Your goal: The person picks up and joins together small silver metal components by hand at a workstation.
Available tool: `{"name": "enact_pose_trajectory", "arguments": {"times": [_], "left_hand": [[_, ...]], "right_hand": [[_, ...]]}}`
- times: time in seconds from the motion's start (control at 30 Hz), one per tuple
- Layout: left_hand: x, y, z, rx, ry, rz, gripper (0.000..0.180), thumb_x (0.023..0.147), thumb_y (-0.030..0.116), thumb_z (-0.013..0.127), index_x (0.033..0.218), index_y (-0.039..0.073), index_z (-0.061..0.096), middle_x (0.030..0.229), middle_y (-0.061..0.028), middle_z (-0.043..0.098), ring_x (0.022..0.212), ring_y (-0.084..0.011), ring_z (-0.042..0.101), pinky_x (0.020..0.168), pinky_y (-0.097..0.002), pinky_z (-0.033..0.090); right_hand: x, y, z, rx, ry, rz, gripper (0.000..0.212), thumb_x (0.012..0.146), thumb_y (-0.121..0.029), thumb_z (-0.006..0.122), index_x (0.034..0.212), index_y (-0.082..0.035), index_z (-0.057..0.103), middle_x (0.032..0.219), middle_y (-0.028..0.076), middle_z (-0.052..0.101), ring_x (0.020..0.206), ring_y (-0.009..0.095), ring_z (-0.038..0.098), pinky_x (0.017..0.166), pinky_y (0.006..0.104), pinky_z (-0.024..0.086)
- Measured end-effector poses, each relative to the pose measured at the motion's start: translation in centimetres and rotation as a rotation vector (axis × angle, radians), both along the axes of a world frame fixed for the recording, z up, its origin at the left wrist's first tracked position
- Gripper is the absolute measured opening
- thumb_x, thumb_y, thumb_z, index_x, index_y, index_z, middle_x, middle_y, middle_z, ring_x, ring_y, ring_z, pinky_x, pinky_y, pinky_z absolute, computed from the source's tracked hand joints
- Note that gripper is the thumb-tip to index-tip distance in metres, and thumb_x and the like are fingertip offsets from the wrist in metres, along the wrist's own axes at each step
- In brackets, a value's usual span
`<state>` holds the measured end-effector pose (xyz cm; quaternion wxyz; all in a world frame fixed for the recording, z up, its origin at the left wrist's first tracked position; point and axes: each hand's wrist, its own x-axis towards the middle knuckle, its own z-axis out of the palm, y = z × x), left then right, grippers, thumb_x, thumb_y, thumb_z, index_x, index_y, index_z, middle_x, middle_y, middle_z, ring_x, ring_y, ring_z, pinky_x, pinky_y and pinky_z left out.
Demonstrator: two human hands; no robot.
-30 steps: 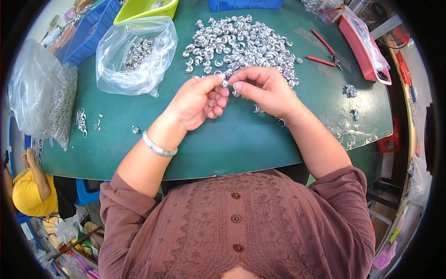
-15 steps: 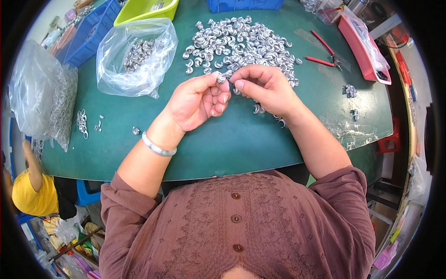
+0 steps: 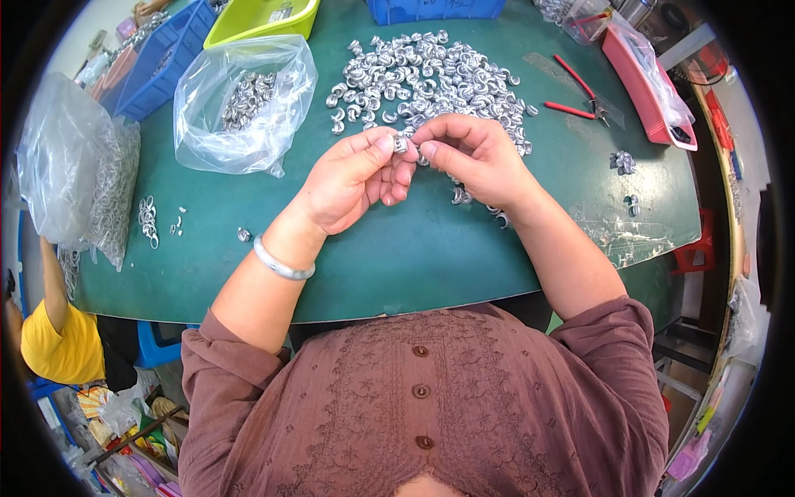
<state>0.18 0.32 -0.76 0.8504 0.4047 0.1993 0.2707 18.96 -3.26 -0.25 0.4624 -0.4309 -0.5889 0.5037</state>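
Between thumb and fingers my left hand [image 3: 352, 182] pinches a small curved silver metal piece [image 3: 401, 144], which looks like an open ring. My right hand [image 3: 484, 166] is closed in a pinch right beside it, thumb and index fingertips at the piece's right side. Whether those fingertips hold something small of their own is hidden. Just beyond both hands spreads a heap of similar silver pieces [image 3: 431, 79], partly covered by my right hand. An open clear plastic bag [image 3: 203, 137] with more silver pieces in it lies to the left of the heap.
Red-handled pliers [image 3: 571, 109] lie right of the heap, near a pink basket [image 3: 633, 87]. A full plastic bag of rings [image 3: 112, 190] stands far left. Blue [image 3: 435, 8] and lime-green bins [image 3: 257, 23] line the back. A person in yellow [image 3: 62, 344] is at lower left.
My left thumb has slid forward over the silver piece, which is turned and sits slightly further right. The right hand stays almost in place, its fingertips at the piece.
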Motion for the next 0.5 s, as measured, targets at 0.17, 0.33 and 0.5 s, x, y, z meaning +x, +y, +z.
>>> {"name": "enact_pose_trajectory", "arguments": {"times": [0.17, 0.33, 0.5], "left_hand": [[0.04, -0.02, -0.03, 0.048, 0.016, 0.017, 0.024, 0.09, 0.022, 0.042, 0.095, 0.002, 0.053, 0.077, -0.0036, 0.054, 0.066, -0.0124, 0.05, 0.059, -0.022, 0.041], [-0.09, 0.09, -0.02, 0.058, 0.014, 0.012, 0.025, 0.09, 0.022, 0.041, 0.097, 0.001, 0.053, 0.078, -0.0045, 0.054, 0.067, -0.013, 0.051, 0.06, -0.0226, 0.042], [-0.13, 0.41, 0.37, 0.051, 0.03, 0.021, 0.025, 0.088, 0.019, 0.041, 0.098, -0.001, 0.053, 0.081, -0.008, 0.057, 0.07, -0.0162, 0.056, 0.06, -0.025, 0.045]], "right_hand": [[-0.17, 0.14, -0.15, 0.082, 0.056, 0.004, 0.013, 0.081, -0.007, 0.055, 0.092, -0.001, 0.058, 0.077, 0.0, 0.058, 0.067, 0.004, 0.051, 0.056, 0.019, 0.043], [-0.12, 0.03, 0.35, 0.018, 0.085, 0.014, 0.015, 0.081, -0.006, 0.054, 0.095, 0.0, 0.057, 0.083, 0.001, 0.059, 0.074, 0.005, 0.053, 0.065, 0.0205, 0.044], [-0.08, -0.04, 0.63, 0.019, 0.141, -0.01, 0.017, 0.081, -0.004, 0.054, 0.097, 0.001, 0.056, 0.087, 0.003, 0.058, 0.079, 0.007, 0.054, 0.072, 0.0216, 0.045]]}}
